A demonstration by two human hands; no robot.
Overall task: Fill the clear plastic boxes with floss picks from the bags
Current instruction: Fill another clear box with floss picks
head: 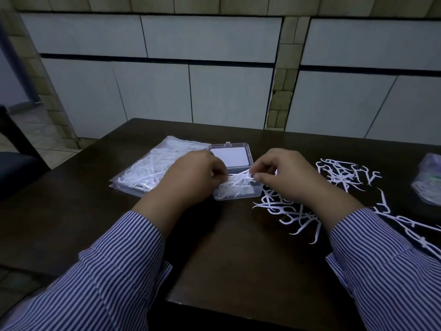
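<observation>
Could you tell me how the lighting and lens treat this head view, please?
Head view: dim and bluish, so the white floss picks glow against the dark table; wide-angle bending bows the wall panels; the bag at the right edge is blurred.

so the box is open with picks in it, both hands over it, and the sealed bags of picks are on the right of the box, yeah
Not quite. In the head view the stacked bags lie left of the open box; loose picks are scattered on its right. Both the left hand and right hand are over it.
</observation>
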